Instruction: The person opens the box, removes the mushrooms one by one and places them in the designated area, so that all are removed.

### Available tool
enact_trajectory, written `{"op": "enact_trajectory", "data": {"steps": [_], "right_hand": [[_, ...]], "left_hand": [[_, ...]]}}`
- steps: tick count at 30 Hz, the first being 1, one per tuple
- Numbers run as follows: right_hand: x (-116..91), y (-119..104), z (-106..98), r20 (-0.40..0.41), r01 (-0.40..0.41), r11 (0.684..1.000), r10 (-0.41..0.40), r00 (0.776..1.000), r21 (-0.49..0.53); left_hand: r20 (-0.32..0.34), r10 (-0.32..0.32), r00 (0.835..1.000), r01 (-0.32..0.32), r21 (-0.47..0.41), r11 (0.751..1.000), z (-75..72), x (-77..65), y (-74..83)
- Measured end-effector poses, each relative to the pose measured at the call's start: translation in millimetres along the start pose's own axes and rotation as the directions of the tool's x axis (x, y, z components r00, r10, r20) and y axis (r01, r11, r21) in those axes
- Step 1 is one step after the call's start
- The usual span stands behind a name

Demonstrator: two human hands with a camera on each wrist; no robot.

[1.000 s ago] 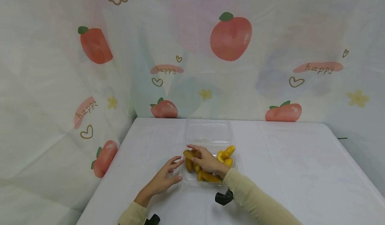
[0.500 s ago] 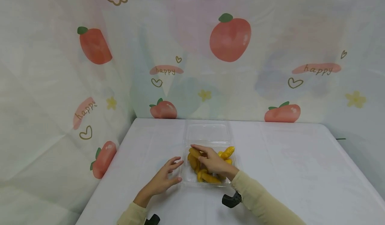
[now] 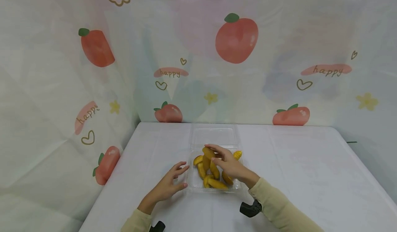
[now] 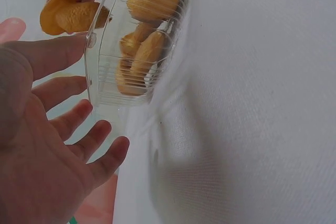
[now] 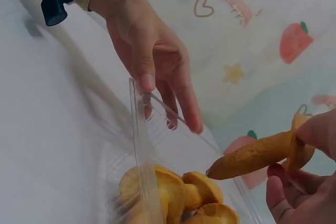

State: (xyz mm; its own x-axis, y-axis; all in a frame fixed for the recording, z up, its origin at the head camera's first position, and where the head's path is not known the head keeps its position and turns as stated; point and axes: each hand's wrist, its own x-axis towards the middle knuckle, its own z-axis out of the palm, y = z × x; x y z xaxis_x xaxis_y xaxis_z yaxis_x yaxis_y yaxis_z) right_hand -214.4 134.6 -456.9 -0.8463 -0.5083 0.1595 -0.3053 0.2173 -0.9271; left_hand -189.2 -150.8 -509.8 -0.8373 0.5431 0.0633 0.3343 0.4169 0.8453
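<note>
Mushroom (image 5: 252,156), pinched by right hand (image 3: 227,163) above clear box (image 3: 194,182), needs gentle grip; left hand (image 3: 167,185), fingers spread, can steady box.

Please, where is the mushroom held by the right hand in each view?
Head: the mushroom is below centre, in the right hand.
Left wrist: the mushroom is at upper left.
Right wrist: the mushroom is at lower right.
Shared landmark: the clear box.

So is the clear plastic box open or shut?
Open: the box has its lid folded back, exposing the yellow mushroom-shaped pieces inside.
</note>
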Motion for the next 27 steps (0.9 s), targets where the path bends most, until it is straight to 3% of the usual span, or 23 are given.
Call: {"op": "enact_trajectory", "data": {"steps": [7,14,27], "right_hand": [[-5.9,-1.0,-9.6,-0.032,0.0,0.999,0.001,0.999,0.037],[-11.6,-4.5,-16.2,-0.04,0.034,0.99,-0.028,0.999,0.139],[-22.1,-3.8,-32.7,-0.038,0.015,0.999,-0.014,0.999,0.037]], "left_hand": [[-0.005,-0.02,1.0,0.02,-0.008,1.0,0.5,-1.5,-0.3],[-0.006,-0.028,1.0,0.028,-0.011,1.0,0.9,-2.0,0.3],[0.005,-0.017,1.0,0.017,-0.006,1.0,-0.2,-1.0,0.4]]}}
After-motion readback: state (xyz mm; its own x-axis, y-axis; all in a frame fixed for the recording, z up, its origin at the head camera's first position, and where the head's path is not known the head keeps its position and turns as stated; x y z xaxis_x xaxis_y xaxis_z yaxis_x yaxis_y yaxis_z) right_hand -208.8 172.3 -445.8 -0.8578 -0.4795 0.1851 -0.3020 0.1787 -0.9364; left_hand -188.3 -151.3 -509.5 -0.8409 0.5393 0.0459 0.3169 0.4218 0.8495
